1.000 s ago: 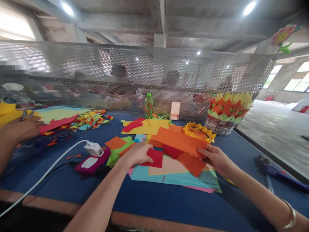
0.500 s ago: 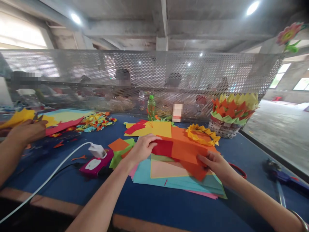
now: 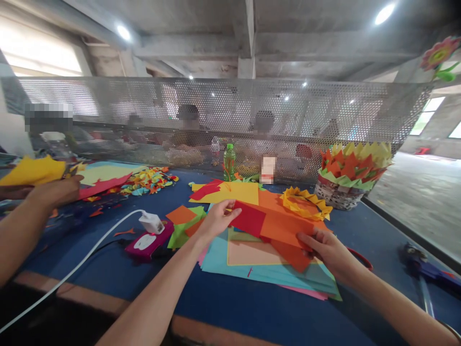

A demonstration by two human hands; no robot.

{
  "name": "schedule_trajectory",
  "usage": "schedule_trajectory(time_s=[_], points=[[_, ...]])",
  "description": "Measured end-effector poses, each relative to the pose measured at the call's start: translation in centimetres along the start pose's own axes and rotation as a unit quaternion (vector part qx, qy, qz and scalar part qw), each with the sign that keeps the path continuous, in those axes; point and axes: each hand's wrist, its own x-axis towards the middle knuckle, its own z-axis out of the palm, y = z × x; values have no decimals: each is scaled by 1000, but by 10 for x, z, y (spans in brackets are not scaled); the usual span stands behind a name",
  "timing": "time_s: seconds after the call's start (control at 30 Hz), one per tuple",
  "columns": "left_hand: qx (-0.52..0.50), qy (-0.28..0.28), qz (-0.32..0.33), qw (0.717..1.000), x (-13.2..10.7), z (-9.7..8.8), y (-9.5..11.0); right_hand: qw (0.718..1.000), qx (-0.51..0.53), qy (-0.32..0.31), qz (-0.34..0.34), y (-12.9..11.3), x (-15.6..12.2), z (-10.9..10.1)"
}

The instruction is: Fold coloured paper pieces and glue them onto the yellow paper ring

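My left hand [image 3: 221, 218] pinches the left edge of a red paper piece [image 3: 248, 218] between thumb and fingers. The red piece lies against a strip of orange paper [image 3: 286, 227], partly overlapping it. On the right, my right hand [image 3: 322, 245] grips the end of that orange paper, thumb on top. Both are held just above a stack of coloured sheets, light blue [image 3: 219, 262] at the front. Another darker orange piece [image 3: 293, 257] hangs or lies under the right hand; which, I cannot tell. A ring of folded yellow-orange paper points [image 3: 306, 204] lies behind it.
A basket with folded paper points [image 3: 342, 192] stands at right, near a blue tool [image 3: 428, 269]. A green bottle [image 3: 229, 161] stands behind the sheets. Left are a purple power strip [image 3: 149, 242], white charger [image 3: 151, 222], paper scraps [image 3: 151, 180] and another person's hand [image 3: 59, 194] with yellow paper.
The red piece shows more fully now, its left end raised and tilted by my left hand. My right hand keeps its grip on the orange paper. The view has shifted slightly left.
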Motion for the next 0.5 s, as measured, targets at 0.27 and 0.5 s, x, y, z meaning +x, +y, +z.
schedule_trajectory(time_s=[0.27, 0.5], points=[[-173, -61, -138, 973, -11, 4, 8, 1000, -16, 8, -3, -2, 0, 1], [-251, -57, -154, 954, -10, 9, 10, 999, -29, 14, -13, -6, -1, 4]])
